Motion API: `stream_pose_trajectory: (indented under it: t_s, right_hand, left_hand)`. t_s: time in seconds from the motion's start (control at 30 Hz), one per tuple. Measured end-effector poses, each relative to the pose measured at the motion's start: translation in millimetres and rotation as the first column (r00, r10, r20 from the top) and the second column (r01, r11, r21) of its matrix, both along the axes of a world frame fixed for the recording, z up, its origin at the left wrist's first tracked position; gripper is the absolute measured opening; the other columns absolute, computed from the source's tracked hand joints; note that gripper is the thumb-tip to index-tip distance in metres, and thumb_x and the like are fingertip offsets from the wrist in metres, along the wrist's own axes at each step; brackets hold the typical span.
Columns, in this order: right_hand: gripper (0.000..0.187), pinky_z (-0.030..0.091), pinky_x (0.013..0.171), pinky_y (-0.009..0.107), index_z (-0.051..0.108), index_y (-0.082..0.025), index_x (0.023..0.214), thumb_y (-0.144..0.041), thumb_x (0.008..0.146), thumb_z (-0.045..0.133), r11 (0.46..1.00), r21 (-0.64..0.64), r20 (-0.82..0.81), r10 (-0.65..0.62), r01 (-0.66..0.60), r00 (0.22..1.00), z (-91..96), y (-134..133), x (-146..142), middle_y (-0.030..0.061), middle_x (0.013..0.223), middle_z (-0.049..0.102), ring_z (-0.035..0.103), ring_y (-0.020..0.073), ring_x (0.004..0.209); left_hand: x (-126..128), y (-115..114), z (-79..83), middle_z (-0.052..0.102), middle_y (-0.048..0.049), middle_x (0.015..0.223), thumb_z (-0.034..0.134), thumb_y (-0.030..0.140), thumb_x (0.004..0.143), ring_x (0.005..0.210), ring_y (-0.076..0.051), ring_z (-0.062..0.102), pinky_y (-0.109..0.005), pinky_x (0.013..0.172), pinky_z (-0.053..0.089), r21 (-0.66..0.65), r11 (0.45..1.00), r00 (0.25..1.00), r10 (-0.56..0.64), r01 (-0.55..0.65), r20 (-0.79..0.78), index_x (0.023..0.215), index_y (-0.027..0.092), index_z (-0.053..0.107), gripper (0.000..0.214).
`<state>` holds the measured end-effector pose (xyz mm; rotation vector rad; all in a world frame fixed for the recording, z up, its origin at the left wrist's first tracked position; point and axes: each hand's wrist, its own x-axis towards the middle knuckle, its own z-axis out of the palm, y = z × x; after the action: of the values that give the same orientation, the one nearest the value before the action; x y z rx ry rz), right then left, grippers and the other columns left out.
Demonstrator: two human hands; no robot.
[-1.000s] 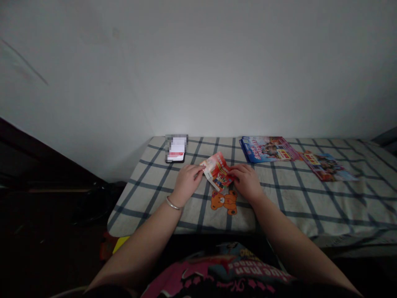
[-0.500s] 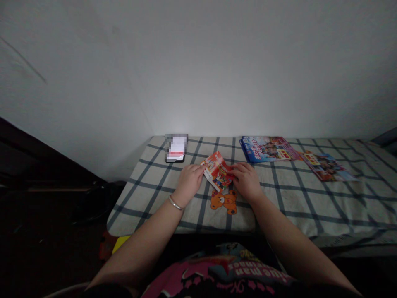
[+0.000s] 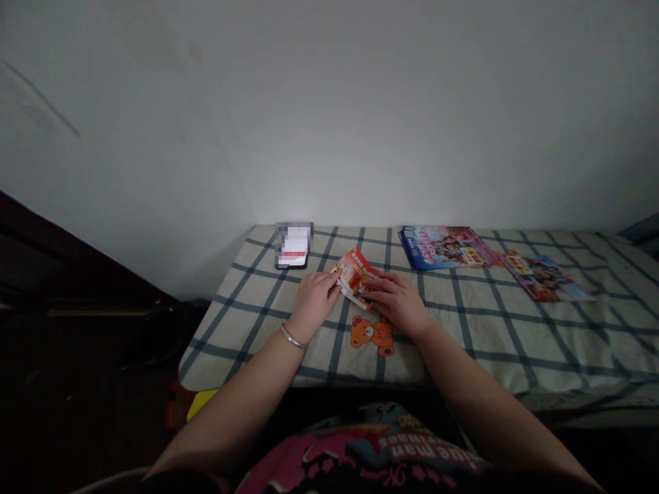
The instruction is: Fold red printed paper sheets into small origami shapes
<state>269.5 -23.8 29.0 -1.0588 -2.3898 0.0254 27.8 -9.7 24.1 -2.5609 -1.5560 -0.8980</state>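
Note:
A small red and white folded leaflet (image 3: 354,272) lies on the checked cloth (image 3: 463,322) in front of me. My left hand (image 3: 313,302), with a silver bangle on the wrist, pinches the leaflet's left edge. From the right, my right hand (image 3: 395,302) lies over the leaflet's lower right part, fingers pressed down on it. An orange teddy bear print (image 3: 373,334) shows on the cloth just below both hands.
A phone (image 3: 292,247) with a lit screen lies at the back left of the cloth. A blue magazine (image 3: 443,247) and a red leaflet (image 3: 546,276) lie at the back right. A white wall stands behind; the dark floor drops off to the left.
My right hand has slid left over the leaflet, covering more of it. The leaflet looks more folded and smaller. My left hand has stayed at its left edge.

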Motion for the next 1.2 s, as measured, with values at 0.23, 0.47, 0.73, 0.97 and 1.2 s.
stream_pose_trajectory:
  t_s: [0.23,0.47,0.73,0.97,1.2]
  right_hand:
    - [0.026,0.043,0.104,0.046,0.070,-0.032,0.113,-0.029,0.088,0.063,0.990,-0.030,0.002,0.140,-0.140,0.990,0.1,1,-2,0.0006,0.124,0.066,0.052,0.0242,0.123]
    - [0.021,0.046,0.103,0.044,0.072,-0.028,0.107,-0.025,0.089,0.061,0.987,-0.105,-0.060,0.119,-0.125,0.991,-3.7,2,-1,0.0021,0.117,0.069,0.057,0.0214,0.118]
    - [0.017,0.047,0.100,0.042,0.073,-0.025,0.096,-0.020,0.089,0.059,0.990,-0.122,-0.122,0.062,-0.077,0.991,-0.5,1,-1,0.0026,0.108,0.072,0.061,0.0199,0.111]
    - [0.021,0.047,0.100,0.041,0.070,-0.023,0.099,-0.016,0.090,0.052,0.991,-0.131,-0.143,0.008,-0.027,0.990,4.0,-1,-1,0.0047,0.112,0.071,0.060,0.0198,0.111]
    - [0.021,0.048,0.092,0.042,0.068,-0.023,0.098,-0.020,0.093,0.047,0.986,-0.121,-0.083,-0.124,0.113,0.989,4.2,-3,0,0.0065,0.101,0.071,0.061,0.0229,0.100]
  left_hand:
    - [1,-3,4.8,0.071,-0.0071,0.098,0.063,0.025,0.087,0.089,-0.022,0.062,-0.038,0.082,0.048,-0.005,1.000,1.000,-0.011,0.011,-0.010,0.120,0.019,0.063,0.033]
    - [0,-2,2.7,0.070,-0.0077,0.095,0.064,0.026,0.086,0.089,-0.023,0.061,-0.039,0.082,0.048,0.005,1.000,1.000,0.008,-0.008,0.005,0.120,0.018,0.062,0.035]
    - [-1,-4,3.5,0.062,-0.0083,0.114,0.061,0.024,0.087,0.105,-0.024,0.056,-0.043,0.093,0.048,0.043,0.999,0.996,-0.037,0.033,0.081,0.117,0.024,0.064,0.030]
    - [3,-11,15.4,0.049,-0.0073,0.135,0.061,0.016,0.084,0.124,-0.029,0.043,-0.053,0.104,0.041,0.089,0.994,0.997,-0.066,0.063,0.040,0.109,0.025,0.067,0.027]
    - [5,-11,11.5,0.052,-0.0056,0.134,0.059,0.015,0.085,0.127,-0.029,0.040,-0.054,0.105,0.041,0.099,0.985,0.990,-0.137,0.139,-0.024,0.107,0.026,0.068,0.027]
